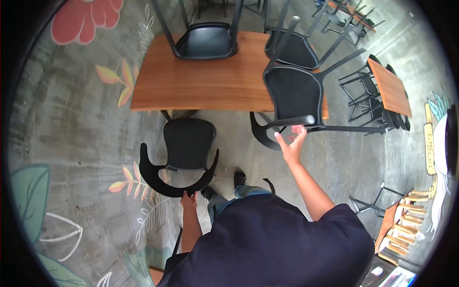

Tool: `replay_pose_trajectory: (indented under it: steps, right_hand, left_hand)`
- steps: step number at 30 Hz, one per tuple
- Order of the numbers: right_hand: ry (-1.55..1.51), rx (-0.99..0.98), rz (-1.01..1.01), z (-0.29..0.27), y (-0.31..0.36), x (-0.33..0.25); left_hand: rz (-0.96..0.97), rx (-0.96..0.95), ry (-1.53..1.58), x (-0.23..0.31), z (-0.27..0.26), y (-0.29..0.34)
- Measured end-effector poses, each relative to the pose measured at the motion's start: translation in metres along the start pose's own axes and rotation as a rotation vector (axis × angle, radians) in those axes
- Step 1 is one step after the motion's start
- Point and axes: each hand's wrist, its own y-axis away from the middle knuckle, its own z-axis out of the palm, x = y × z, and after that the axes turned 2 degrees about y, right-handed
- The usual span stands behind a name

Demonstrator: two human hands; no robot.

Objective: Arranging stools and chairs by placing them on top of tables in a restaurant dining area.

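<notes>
A black chair (190,143) with a curved backrest stands upright on the floor, left of the middle, close to the table's near edge. My left hand (189,198) grips the rear of its backrest. An upturned black chair (294,91) rests on the right end of the wooden table (201,81), its legs sticking out and its backrest hanging below the tabletop edge. Beside one of its legs is my right hand (292,146), thumb and fingers apart; whether it touches the chair I cannot tell.
Two more upturned chairs, one at the back left (206,40) and one at the back right (292,48), sit on the tabletop. A painted concrete wall (91,119) borders the left. Another table (389,86) with black chairs stands at right, and wooden-framed seats (406,225) lower right.
</notes>
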Motion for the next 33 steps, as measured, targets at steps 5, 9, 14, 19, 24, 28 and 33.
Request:
replay_pose_trajectory:
  steps: [5,9,14,19,24,28,33]
  right_hand:
    - [-0.414,-0.566,-0.115,-0.025,-0.087,-0.03]
    - [-0.298,-0.606,0.098,0.005,-0.081,-0.018]
    - [-0.145,0.004,0.126,0.034,-0.051,-0.017]
    - [-0.165,0.091,0.107,0.01,-0.01,-0.023]
    - [-0.17,0.107,0.117,-0.028,0.053,-0.055]
    - [-0.265,0.111,0.21,-0.059,0.096,-0.087]
    - [-0.56,0.236,0.042,-0.115,0.109,-0.129]
  left_hand:
    - [-0.206,0.082,-0.047,0.005,0.003,-0.029]
    - [-0.209,-0.059,-0.051,0.011,0.003,-0.008]
    - [-0.173,-0.36,-0.479,0.005,-0.011,0.067]
    - [-0.215,-0.748,-1.368,-0.011,-0.053,0.103]
    - [-0.045,-0.985,-1.661,-0.017,-0.124,0.103]
    - [0.024,-1.019,-1.702,-0.016,-0.169,0.087]
    - [0.119,-0.95,-1.584,-0.029,-0.183,0.06]
